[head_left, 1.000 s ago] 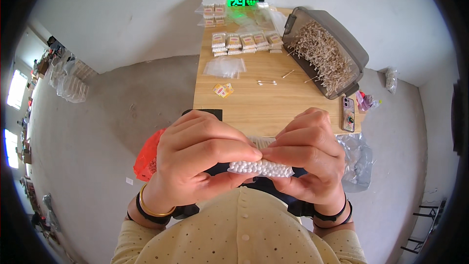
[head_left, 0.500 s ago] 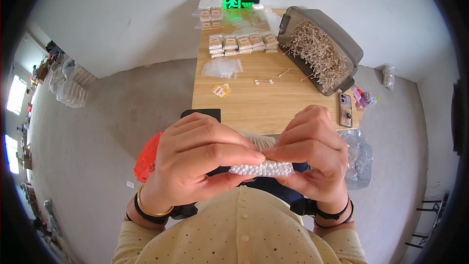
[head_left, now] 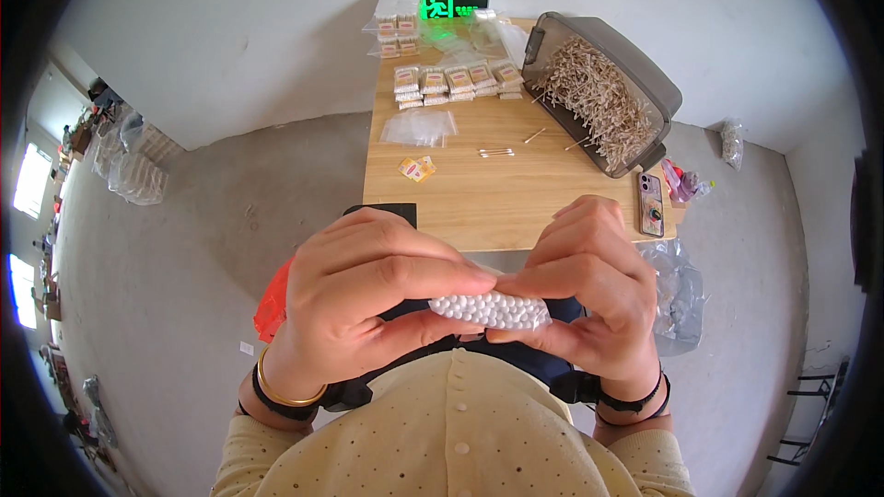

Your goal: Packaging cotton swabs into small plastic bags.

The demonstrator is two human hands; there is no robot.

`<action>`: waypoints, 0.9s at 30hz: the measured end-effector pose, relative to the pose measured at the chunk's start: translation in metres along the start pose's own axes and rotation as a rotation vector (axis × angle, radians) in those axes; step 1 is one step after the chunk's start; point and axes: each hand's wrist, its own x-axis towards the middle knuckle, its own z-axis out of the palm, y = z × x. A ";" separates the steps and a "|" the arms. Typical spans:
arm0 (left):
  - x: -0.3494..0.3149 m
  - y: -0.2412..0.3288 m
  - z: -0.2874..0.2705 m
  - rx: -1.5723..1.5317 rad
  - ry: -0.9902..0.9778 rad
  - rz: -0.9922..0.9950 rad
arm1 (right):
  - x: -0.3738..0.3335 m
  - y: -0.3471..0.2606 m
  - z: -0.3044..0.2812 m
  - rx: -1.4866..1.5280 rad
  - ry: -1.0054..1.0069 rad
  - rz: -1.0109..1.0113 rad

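Between my hands, in front of my chest, is a clear bag of cotton swabs (head_left: 493, 311), its many white tips facing me. My left hand (head_left: 373, 281) pinches its left end, fingers over the top and thumb below. My right hand (head_left: 589, 285) grips the right end the same way. The far side of the bag is hidden behind my fingers. Beyond my hands, on the wooden table (head_left: 460, 216), lie yellow-and-white label cards (head_left: 417, 168), a few loose swabs (head_left: 496, 153) and a stack of empty clear bags (head_left: 420, 128).
A grey bin (head_left: 658, 101) full of loose swabs lies tipped at the table's right. Filled swab packs (head_left: 459, 80) stand in a row toward the back, near a green lit exit sign (head_left: 453, 5). A phone (head_left: 650, 202) rests at the right edge. A red bag (head_left: 273, 304) hangs left.
The bag has tilted in my hands, so its swab tips now face me more fully and its far part no longer shows above my fingers. Both hands have kept hold.
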 end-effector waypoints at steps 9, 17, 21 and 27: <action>0.000 0.004 0.002 -0.028 0.021 -0.044 | 0.000 -0.001 -0.007 -0.032 -0.003 -0.003; -0.001 0.001 0.008 -0.049 0.008 0.003 | -0.002 -0.002 -0.008 -0.027 0.008 -0.015; 0.001 -0.001 0.010 -0.065 0.023 0.028 | -0.003 0.001 -0.006 -0.031 0.041 -0.027; 0.001 0.000 0.013 -0.066 0.035 0.040 | -0.007 0.006 -0.004 -0.084 0.101 -0.111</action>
